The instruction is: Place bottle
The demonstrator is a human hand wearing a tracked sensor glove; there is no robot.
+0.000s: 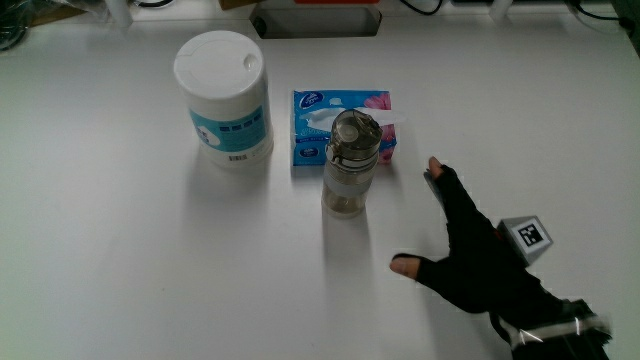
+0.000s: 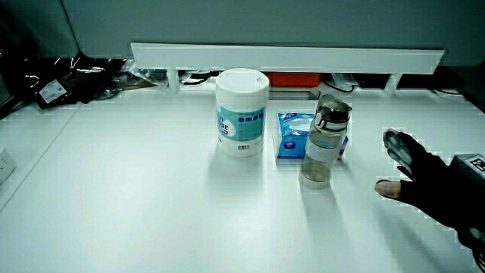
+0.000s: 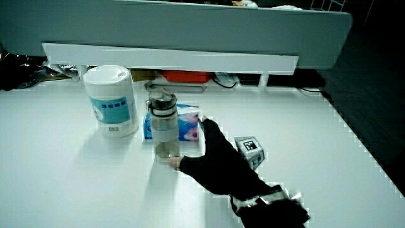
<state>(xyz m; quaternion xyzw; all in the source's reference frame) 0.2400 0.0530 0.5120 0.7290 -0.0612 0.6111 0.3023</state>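
Note:
A clear bottle [image 1: 351, 164] with a grey lid stands upright on the white table, just in front of a blue and pink tissue pack [image 1: 316, 120]; both side views show the bottle [image 2: 323, 141] [image 3: 164, 125] too. The gloved hand [image 1: 468, 252] rests beside the bottle, a little nearer to the person, with its fingers spread and nothing in them. A gap separates the hand [image 2: 424, 177] from the bottle in the main view. The patterned cube [image 1: 527, 236] sits on the hand's back. From a side view the hand [image 3: 215, 158] lies close by the bottle's base.
A white round canister [image 1: 224, 97] with a blue label stands beside the tissue pack [image 2: 289, 133]. A low white partition [image 2: 288, 57] runs along the table's edge farthest from the person, with cables and a red item under it.

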